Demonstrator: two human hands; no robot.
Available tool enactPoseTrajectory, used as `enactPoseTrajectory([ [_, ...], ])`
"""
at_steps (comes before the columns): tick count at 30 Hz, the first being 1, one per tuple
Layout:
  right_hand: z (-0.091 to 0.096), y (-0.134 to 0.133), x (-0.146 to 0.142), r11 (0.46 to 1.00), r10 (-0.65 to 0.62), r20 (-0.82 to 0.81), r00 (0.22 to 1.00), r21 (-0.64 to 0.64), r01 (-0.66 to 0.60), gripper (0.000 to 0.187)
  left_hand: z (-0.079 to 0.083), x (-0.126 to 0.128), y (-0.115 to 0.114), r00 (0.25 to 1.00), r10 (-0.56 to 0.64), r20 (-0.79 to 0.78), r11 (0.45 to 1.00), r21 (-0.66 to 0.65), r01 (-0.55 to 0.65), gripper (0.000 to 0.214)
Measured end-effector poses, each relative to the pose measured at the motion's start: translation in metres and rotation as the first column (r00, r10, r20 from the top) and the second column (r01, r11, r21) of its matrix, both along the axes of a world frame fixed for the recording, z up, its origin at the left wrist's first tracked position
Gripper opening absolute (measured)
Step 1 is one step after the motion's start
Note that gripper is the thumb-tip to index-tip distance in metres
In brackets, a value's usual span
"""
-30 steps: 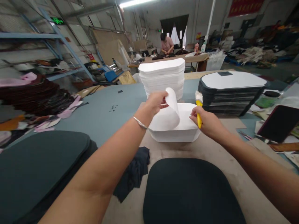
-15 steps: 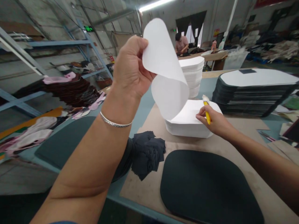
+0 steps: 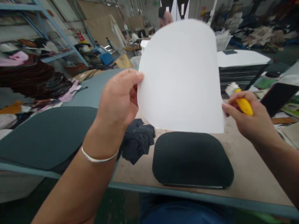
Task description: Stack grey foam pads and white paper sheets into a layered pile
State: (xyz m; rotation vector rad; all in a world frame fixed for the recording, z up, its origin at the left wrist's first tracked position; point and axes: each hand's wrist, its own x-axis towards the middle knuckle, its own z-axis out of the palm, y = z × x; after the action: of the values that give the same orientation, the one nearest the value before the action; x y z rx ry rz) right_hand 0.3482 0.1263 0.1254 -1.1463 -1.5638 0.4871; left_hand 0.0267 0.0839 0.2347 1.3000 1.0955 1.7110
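Observation:
A thin white sheet (image 3: 179,77) with rounded corners hangs upright in the air, slightly curved. Its left edge is pinched by my left hand (image 3: 118,99), thumb on the near face. My right hand (image 3: 253,116) holds a yellow-handled brush (image 3: 244,105) with pale bristles, and its thumb and finger also grip the sheet's lower right edge. Below the sheet, a dark green-black rounded panel (image 3: 192,158) lies flat near the table's front edge. Crumpled dark fabric pieces (image 3: 139,141) lie left of that panel. The sheet hides most of what stands behind it.
A tall stack of dark panels (image 3: 238,77) with a white top stands at the back right. More dark panels (image 3: 46,137) lie at left, near a maroon pile (image 3: 30,77) and blue shelving (image 3: 58,57). A dark flat slab (image 3: 281,98) leans at right. Another person (image 3: 165,18) is far back.
The curled white sheet has unfolded and now hangs before me. My right hand has left the white stack and taken the sheet's right edge, still with the brush. The view has tilted down.

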Motion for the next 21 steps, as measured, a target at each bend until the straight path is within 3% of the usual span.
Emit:
enactPoseTrajectory([
  [3, -0.007, -0.036, 0.024, 0.983, -0.174, 0.147, 0.974, 0.079, 0.164, 0.034, -0.057, -0.02, -0.019, 0.997, 0.002, -0.081, 0.988, -0.155, -0.014, 0.02],
  [6, -0.027, -0.074, 0.034, 0.96, -0.28, 0.277, 0.919, 0.064, 0.273, 0.031, -0.112, -0.026, -0.045, 0.951, 0.031, -0.307, 0.958, -0.261, -0.116, 0.024],
  [8, -0.053, -0.096, 0.037, 0.955, -0.284, 0.373, 0.884, 0.024, 0.296, 0.028, -0.144, -0.024, -0.063, 0.895, -0.002, -0.445, 0.914, -0.364, -0.179, 0.026],
  [12, -0.12, -0.128, 0.042, 0.955, -0.156, 0.443, 0.883, -0.16, 0.249, 0.027, -0.196, -0.015, -0.089, 0.799, -0.042, -0.6, 0.832, -0.464, -0.305, 0.025],
  [14, -0.147, -0.137, 0.043, 0.941, -0.143, 0.437, 0.888, -0.22, 0.259, 0.026, -0.214, -0.013, -0.095, 0.766, -0.065, -0.639, 0.808, -0.484, -0.336, 0.025],
  [16, -0.162, -0.142, 0.042, 0.934, -0.154, 0.443, 0.883, -0.226, 0.277, 0.027, -0.226, -0.012, -0.098, 0.739, -0.092, -0.668, 0.792, -0.499, -0.352, 0.025],
  [21, -0.164, -0.145, 0.039, 0.914, -0.168, 0.472, 0.865, -0.255, 0.316, 0.029, -0.234, -0.012, -0.097, 0.717, -0.117, -0.687, 0.775, -0.514, -0.367, 0.025],
])
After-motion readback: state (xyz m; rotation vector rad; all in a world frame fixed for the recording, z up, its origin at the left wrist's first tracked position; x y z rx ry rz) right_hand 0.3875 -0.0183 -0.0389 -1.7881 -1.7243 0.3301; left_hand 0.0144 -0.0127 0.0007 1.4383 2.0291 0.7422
